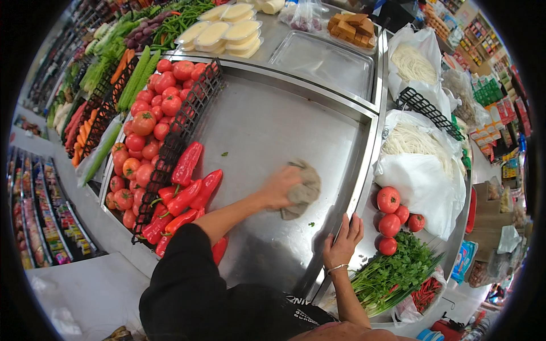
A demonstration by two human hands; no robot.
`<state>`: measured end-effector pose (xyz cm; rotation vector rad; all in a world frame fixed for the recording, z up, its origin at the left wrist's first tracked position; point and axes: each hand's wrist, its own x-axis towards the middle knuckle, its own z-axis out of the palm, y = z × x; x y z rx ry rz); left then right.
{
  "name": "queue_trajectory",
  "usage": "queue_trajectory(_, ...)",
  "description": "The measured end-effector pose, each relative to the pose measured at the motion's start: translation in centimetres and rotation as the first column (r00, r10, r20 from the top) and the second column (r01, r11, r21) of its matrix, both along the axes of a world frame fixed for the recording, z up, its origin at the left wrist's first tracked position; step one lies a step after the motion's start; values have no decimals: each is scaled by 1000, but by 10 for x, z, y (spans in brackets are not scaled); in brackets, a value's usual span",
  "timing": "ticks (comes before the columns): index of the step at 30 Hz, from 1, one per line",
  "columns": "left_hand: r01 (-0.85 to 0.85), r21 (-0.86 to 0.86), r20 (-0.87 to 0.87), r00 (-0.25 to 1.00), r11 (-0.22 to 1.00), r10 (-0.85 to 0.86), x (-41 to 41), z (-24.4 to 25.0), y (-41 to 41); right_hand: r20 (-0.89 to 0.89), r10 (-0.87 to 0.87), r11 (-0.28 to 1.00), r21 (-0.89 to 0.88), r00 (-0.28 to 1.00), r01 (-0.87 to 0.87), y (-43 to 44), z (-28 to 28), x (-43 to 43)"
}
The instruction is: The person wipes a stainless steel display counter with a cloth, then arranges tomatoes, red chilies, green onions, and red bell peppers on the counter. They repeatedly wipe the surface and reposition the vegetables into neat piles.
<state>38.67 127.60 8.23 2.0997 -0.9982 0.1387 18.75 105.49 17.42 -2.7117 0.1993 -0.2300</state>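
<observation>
My left hand [281, 185] is closed on a crumpled grey-brown cloth [305, 189], which lies on the bare metal floor of a shallow steel tray [256, 115]; the hand is slightly blurred. My right hand [343, 241], with a bracelet at the wrist, rests on the tray's right rim, fingers spread and holding nothing. Left of the cloth, glossy red peppers [183, 198] lie against a black plastic grid divider [170, 149]. Small green leaf scraps lie on the metal, one [224, 154] near the peppers and another [312, 224] below the cloth.
Tomatoes [143, 122] are heaped beyond the divider. Packed pale yellow slabs [211, 34], an empty clear plastic tray [324, 62] and brown blocks [352, 30] stand at the back. To the right are white noodles [413, 138] in bags, loose tomatoes [388, 199], leafy herbs [396, 270] and small red chillies [426, 294].
</observation>
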Motion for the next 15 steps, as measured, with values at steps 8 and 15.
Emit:
queue_trajectory(8, -611, -205, -43, 786, 765, 617, 162, 92, 90, -49, -13, 1000, -21, 999, 12, 1, 3, 3)
queue_trajectory(15, -781, -68, 346, 565, 621, 749, 334, 38, 32, -65, -6, 1000, -10, 998, 5, 1, 4, 5)
